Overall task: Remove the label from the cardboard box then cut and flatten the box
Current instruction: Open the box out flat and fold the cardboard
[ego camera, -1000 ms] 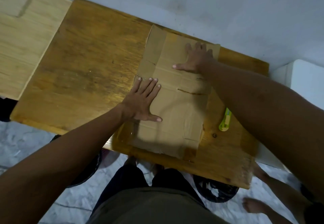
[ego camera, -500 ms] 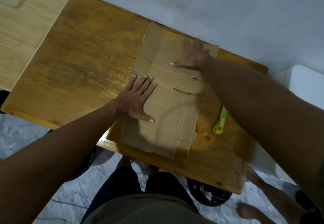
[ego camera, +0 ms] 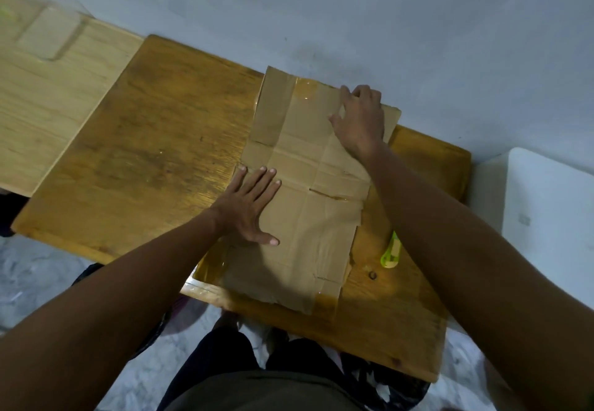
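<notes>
The brown cardboard box (ego camera: 308,217) lies flattened on the varnished wooden table (ego camera: 154,153), its far end against the wall. Strips of clear tape shine on its far end and near edge. My left hand (ego camera: 249,206) rests flat on the box's left side, fingers straight and spread. My right hand (ego camera: 361,119) presses on the far right part of the cardboard, fingers bent slightly over it. A yellow-green utility knife (ego camera: 390,251) lies on the table just right of the box, partly hidden by my right forearm.
A paler wooden surface (ego camera: 41,95) adjoins the table on the left. A white object (ego camera: 546,204) stands at the right. The grey wall runs behind. Black bags (ego camera: 385,381) sit on the floor under the table's front edge, beside my legs.
My right hand has shifted toward the far right corner of the cardboard. My left hand stays flat on the left side. The camera view has tilted, moving everything lower in frame.
</notes>
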